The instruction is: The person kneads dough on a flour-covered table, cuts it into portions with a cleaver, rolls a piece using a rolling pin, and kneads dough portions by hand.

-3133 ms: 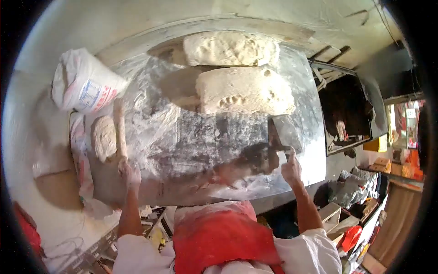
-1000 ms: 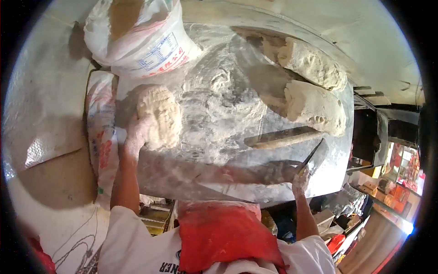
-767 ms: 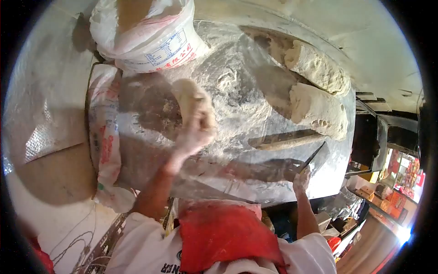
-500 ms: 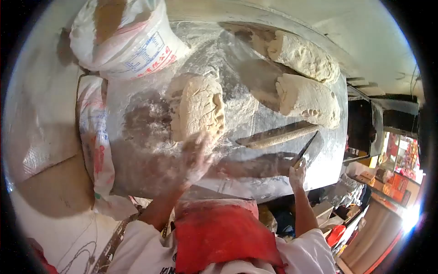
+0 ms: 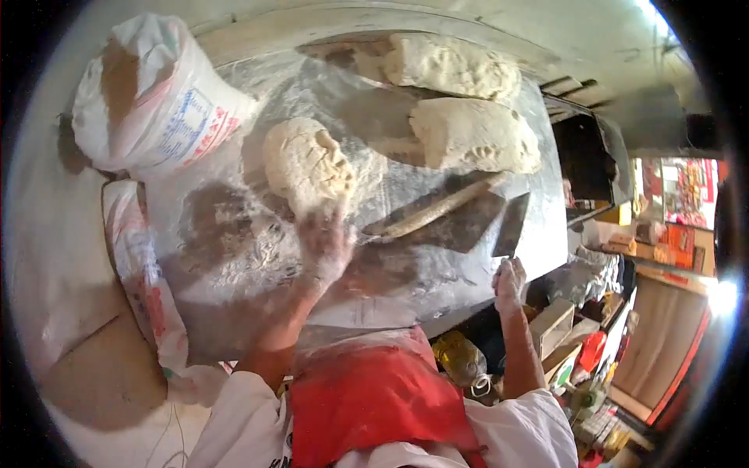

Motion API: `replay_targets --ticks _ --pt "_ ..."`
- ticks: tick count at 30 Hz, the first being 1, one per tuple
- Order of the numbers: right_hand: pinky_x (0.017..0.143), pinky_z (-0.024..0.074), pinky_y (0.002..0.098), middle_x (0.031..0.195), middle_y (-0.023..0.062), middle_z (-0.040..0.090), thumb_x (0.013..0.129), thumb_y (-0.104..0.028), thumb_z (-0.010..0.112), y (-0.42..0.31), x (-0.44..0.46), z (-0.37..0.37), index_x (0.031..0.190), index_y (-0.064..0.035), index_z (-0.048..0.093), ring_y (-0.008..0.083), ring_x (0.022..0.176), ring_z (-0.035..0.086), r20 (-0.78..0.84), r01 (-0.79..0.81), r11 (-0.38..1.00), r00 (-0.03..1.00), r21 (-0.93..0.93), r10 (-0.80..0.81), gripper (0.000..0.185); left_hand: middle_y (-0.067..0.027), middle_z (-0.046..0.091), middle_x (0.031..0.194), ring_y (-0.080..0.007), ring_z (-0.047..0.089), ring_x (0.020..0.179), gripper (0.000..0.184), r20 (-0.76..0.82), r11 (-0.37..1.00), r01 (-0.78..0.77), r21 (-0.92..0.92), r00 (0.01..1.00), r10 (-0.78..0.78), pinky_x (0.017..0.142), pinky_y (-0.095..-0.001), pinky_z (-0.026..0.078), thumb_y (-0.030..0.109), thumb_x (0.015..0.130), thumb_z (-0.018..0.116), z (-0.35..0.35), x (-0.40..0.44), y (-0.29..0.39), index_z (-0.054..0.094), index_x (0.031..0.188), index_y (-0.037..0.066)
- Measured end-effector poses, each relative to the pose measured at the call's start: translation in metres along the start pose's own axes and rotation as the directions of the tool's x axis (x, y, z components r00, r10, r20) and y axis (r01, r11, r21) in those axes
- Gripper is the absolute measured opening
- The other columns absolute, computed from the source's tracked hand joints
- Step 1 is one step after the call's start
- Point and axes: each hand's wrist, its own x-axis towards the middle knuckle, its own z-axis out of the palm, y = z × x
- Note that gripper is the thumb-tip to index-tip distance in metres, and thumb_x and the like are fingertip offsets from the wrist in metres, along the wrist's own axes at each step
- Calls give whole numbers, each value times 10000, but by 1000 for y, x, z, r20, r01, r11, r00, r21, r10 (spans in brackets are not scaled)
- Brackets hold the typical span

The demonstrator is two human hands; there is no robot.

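My left hand (image 5: 326, 243) reaches over the floury metal worktop (image 5: 367, 300) and touches the near end of a lump of dough (image 5: 306, 160). Its fingers look stretched out, though motion blurs them. In my right hand (image 5: 509, 282), near the front right of the worktop, is the handle of a cleaver (image 5: 512, 225); its broad dark blade points away from me. A wooden rolling pin (image 5: 437, 212) lies between the lump and the cleaver. Behind the pin rest two larger pieces of dough, one nearer (image 5: 476, 136) and one farther (image 5: 456, 66).
An open white flour sack (image 5: 168, 109) stands at the back left. A flattened sack (image 5: 144, 273) lies along the left edge. Below the right front edge are a yellowish plastic bottle (image 5: 460, 359) and a box (image 5: 552, 329). A wall borders the back.
The view has shifted, so the scene sits lower left. The lump under my left hand has turned and looks rounder. The cleaver has swung so its flat face shows.
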Motion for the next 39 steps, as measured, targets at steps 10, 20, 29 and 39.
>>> replay_targets --ticks 10,20,29,39 --pt "461 401 274 707 -11 520 884 -21 526 77 -121 -21 1147 -29 584 94 522 478 261 -104 995 960 1 100 270 -205 634 1248 -353 658 1030 612 442 933 -346 98 855 271 870 -507 526 243 857 653 108 15 73 508 1412 28" --pt "383 381 255 620 26 537 909 -80 512 39 -113 -9 1009 -73 620 107 432 481 323 -154 983 929 -100 178 147 -170 580 1341 -277 590 1157 502 -27 860 -101 -501 995 101 935 -410 521 244 1002 613 44 127 112 450 1434 47" --pt "660 533 438 838 165 659 949 -173 592 21 -120 69 1313 -64 578 332 775 677 950 815 529 309 -236 -51 380 -152 559 1362 -266 504 1309 355 -319 777 447 -443 732 -602 1132 -389 371 17 996 491 -58 -94 -152 525 1348 -22" --pt "605 529 447 891 165 658 907 -102 581 51 -150 183 1497 -92 387 332 783 686 946 954 -155 -215 256 243 622 -197 573 1311 -374 534 1234 421 -417 554 797 240 600 -682 1060 -483 408 256 994 611 -135 -316 -136 523 1332 21"
